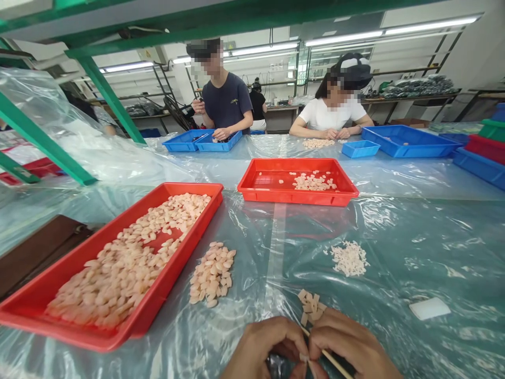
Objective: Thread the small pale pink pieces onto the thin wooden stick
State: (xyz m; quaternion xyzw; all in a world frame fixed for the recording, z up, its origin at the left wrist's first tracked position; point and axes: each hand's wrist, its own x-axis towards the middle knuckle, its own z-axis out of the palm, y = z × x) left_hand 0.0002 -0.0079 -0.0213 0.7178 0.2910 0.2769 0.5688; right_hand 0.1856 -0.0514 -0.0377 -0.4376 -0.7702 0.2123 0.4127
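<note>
My hands are together at the bottom of the view, fingertips meeting over the plastic-covered table. My right hand point(349, 342) grips a thin wooden stick point(329, 358), which runs down to the lower right. My left hand point(262, 350) pinches a small pale piece point(303, 357) against the stick. Just above my hands lies a small heap of pale flat pieces point(311, 307). Further left sits a larger heap of peach-coloured pieces point(212, 273), and a white shredded heap point(349, 258) lies to the right. A long red tray point(158, 281) holds many peach-coloured pieces.
A clear plastic sheet point(394, 237) covers the table. A second red tray point(298, 198) holds a few pale pieces. A white pad point(429, 308) lies at right, a dark brown board point(35, 252) at left. Two seated people work across the table with blue trays point(410, 150).
</note>
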